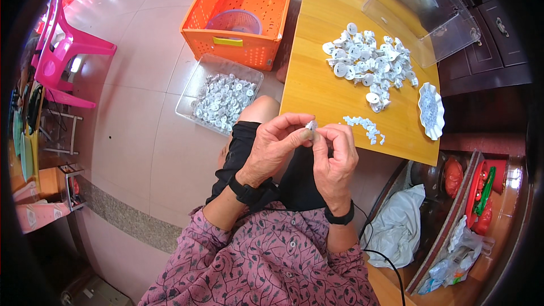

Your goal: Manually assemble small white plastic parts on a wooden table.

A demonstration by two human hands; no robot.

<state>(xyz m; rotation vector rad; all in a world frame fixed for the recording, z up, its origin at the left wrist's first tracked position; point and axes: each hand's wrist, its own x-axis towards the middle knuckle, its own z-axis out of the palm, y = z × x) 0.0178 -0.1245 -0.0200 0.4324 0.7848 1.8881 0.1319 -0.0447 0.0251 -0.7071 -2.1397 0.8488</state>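
Note:
Above my lap, just off the table's near left corner, my left hand point(271, 146) pinches a small white plastic part point(310, 126) between thumb and fingertips. My right hand point(335, 161) meets it there, thumb and forefinger pressed together at the same part; whether they hold a second, smaller piece is hidden. On the wooden table point(317, 88) lies a heap of white round-headed plastic parts point(371, 59). Closer to my hands is a scatter of tiny pale pieces point(367, 127). A white scalloped dish point(423, 103) at the right edge is full of similar tiny pieces.
On the floor left of the table, a clear bin point(184, 105) holds many white parts. Behind it stands an orange crate point(226, 42) with a purple basket point(249, 18) inside. A clear plastic box point(442, 37) sits at the table's far right. A pink chair point(71, 51) is far left.

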